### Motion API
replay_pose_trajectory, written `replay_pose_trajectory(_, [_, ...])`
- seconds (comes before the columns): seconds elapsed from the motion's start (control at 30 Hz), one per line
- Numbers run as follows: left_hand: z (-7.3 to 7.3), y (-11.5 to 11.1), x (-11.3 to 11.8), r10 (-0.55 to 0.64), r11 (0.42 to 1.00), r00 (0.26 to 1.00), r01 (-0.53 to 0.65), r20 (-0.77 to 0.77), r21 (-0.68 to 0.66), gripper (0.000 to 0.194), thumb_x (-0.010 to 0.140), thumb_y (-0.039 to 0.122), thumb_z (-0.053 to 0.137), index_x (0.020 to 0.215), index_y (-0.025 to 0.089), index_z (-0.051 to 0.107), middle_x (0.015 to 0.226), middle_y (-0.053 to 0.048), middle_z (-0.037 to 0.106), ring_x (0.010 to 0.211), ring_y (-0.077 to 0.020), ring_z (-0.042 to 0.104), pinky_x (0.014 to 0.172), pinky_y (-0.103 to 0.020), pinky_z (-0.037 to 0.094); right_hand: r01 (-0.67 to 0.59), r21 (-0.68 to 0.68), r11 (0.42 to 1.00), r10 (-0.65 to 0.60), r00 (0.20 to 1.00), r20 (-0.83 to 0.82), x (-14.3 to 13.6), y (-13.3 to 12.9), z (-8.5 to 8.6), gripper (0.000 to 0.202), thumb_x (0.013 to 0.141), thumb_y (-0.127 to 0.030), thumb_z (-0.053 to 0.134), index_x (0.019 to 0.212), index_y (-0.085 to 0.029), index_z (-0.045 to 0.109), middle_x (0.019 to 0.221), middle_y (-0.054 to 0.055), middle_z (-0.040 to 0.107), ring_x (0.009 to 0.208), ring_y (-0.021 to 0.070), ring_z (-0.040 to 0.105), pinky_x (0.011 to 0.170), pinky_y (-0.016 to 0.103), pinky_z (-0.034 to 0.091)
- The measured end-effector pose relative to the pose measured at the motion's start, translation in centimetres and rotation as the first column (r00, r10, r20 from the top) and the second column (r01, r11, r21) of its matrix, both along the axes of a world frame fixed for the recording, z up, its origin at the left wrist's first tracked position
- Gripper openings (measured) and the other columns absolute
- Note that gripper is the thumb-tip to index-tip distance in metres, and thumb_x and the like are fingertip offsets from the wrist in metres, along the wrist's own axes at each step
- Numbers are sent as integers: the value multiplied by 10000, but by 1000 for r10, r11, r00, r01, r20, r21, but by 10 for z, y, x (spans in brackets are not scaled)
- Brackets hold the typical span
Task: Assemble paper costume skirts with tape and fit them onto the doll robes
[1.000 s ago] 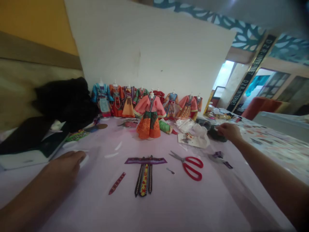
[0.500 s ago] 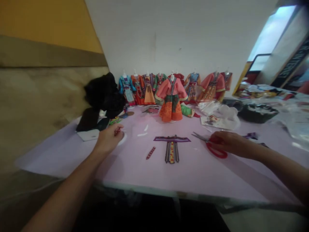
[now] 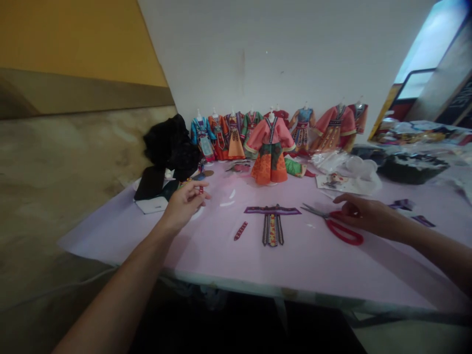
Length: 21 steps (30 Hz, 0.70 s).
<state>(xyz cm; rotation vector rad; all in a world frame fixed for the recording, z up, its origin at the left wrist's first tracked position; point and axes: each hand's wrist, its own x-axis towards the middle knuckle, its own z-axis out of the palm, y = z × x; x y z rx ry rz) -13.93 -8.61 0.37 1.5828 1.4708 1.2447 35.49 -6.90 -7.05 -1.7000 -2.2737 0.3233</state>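
Note:
A small red patterned strip (image 3: 201,189) is pinched between the fingers of my left hand (image 3: 186,202), above the left part of the pink-covered table. Red-handled scissors (image 3: 344,233) lie at the right, blades pointing left and slightly apart. My right hand (image 3: 363,214) is over their upper handle, its fingers apart; the fingertips overlap the handle, and any contact is unclear. Between the hands lies a purple band (image 3: 273,210) with patterned strips (image 3: 272,231) hanging from its middle. Another red strip (image 3: 241,231) rests to its left.
Small dressed figures, one in pink and orange (image 3: 271,152), stand along the wall. A black cloth heap (image 3: 171,145) and dark case (image 3: 150,183) are at the left. Plastic bags (image 3: 334,162), a printed card (image 3: 337,183), a dark bowl (image 3: 413,169) and purple scraps (image 3: 403,204) lie right.
The view has shifted, moving the scene rightward. My left hand has risen and moved right with its strip. My right hand's fingers have spread and loosened at the scissors, whose handles look farther apart.

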Motion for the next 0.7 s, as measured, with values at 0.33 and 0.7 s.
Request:
replay_pose_trajectory(0.33, [-1, 0, -3, -89, 996, 996, 90, -30, 0, 676, 743, 296, 680, 1385, 178, 505, 846, -61, 714, 653, -140, 611, 577, -238, 416, -19, -80, 997, 19, 1000, 0, -9, -14, 11, 525, 879, -613, 570, 1219, -220, 644, 1112, 155, 738, 931, 298, 695, 834, 411, 536])
replay_pose_trajectory(0.7, [-13, 11, -35, 226, 973, 738, -209, -636, 103, 206, 755, 216, 498, 779, 216, 702, 747, -46, 690, 728, -225, 633, 701, -328, 463, -38, -38, 999, 40, 998, 40, -9, -12, 5, 530, 838, -505, 609, 1304, -252, 625, 1103, 169, 736, 911, 341, 704, 831, 462, 559])
